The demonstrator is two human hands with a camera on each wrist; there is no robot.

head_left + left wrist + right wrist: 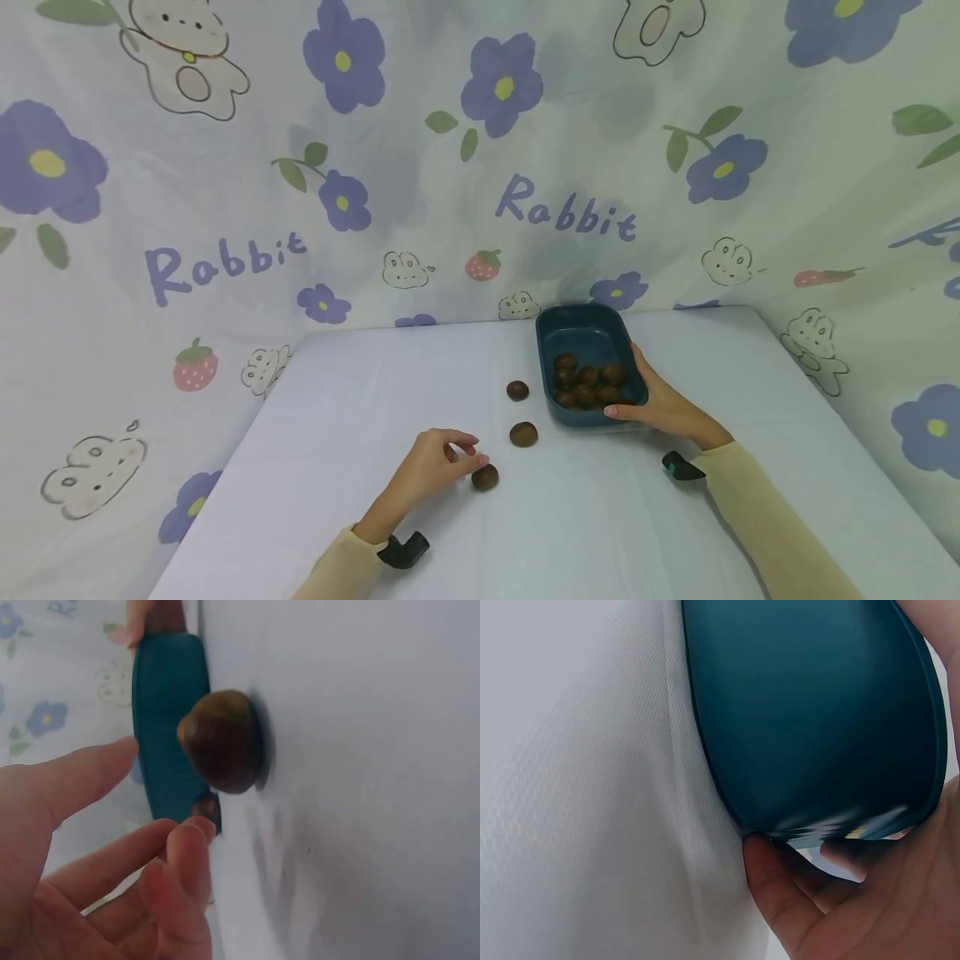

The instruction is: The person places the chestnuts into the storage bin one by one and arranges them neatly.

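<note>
A teal rectangular box (581, 425) holds several brown chestnuts (587, 395), heaped toward its near end. My right hand (667, 404) grips this box at its near right corner, the thumb over the rim. The right wrist view shows the box wall (810, 712) with fingers at its lower end. On the tabletop, my left hand (431, 467) hovers beside a chestnut (485, 477). In the left wrist view that chestnut (223, 741) stands apart from the thumb and fingers, which have a gap between them. Two more chestnuts, one nearer (523, 434) and one farther (517, 390), lie left of the box.
A white cloth covers the table (360, 400). Behind it hangs a curtain (420, 192) printed with rabbits, flowers and strawberries. Black wrist mounts (403, 550) sit at both sleeve cuffs.
</note>
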